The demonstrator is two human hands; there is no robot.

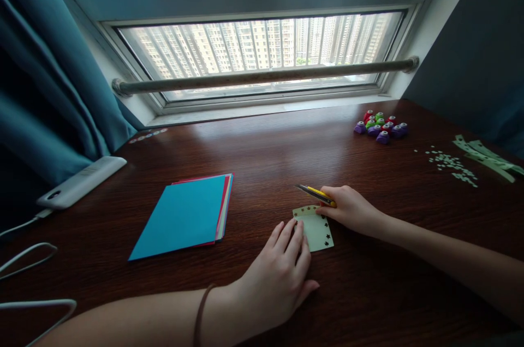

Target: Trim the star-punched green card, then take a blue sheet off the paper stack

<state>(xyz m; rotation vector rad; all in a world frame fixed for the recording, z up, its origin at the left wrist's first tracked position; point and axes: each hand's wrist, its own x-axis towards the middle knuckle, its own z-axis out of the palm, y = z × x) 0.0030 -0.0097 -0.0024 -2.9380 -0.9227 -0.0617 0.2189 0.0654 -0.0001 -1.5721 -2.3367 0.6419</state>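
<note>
A small pale green paper card [317,229] with star-shaped holes along its edges lies on the dark wooden table [262,156]. My left hand [278,276] rests flat on the table, its fingertips pressing on the card's left edge. My right hand [350,208] grips yellow-handled scissors [315,194] just above the card's top right corner, blades pointing left.
A stack of coloured paper sheets [186,215], blue on top, lies to the left. A cluster of small craft punches [380,126] sits at the back right. Green paper strips [487,159] and punched bits [450,164] are far right. A white device [79,183] with cables sits far left.
</note>
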